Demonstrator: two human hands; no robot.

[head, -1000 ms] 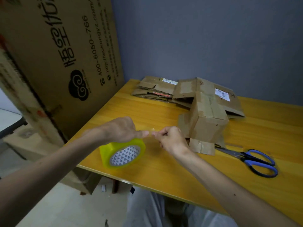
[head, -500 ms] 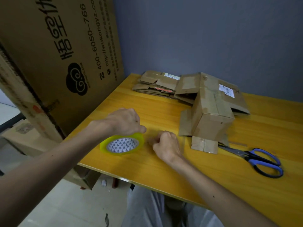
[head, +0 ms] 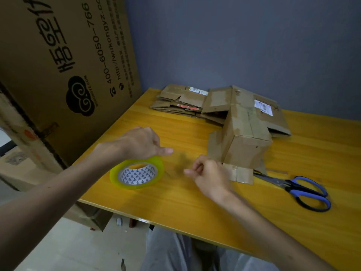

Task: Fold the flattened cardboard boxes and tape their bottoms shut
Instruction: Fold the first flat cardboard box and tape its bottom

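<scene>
A yellow-tinted clear tape roll (head: 136, 173) lies tilted on the yellow table (head: 175, 204) near its front left edge. My left hand (head: 140, 142) grips the roll's far rim from above, thumb pointing right. My right hand (head: 209, 175) is curled a short way to the right, thumb and fingers pinched together, apparently on the tape's loose end; the clear strip itself is barely visible. Just behind my right hand stands a small folded cardboard box (head: 244, 139) with its flaps spread on the table. Several flattened boxes (head: 179, 102) are stacked at the back.
Blue-handled scissors (head: 304, 190) lie to the right of the folded box, blades pointing at it. A very large printed cardboard carton (head: 58, 65) leans along the table's left side. A grey wall closes the back. My legs show below the front edge.
The roll came down from held upright above the table to lying tilted on it. My right hand drew away from the roll to the right, towards the folded box.
</scene>
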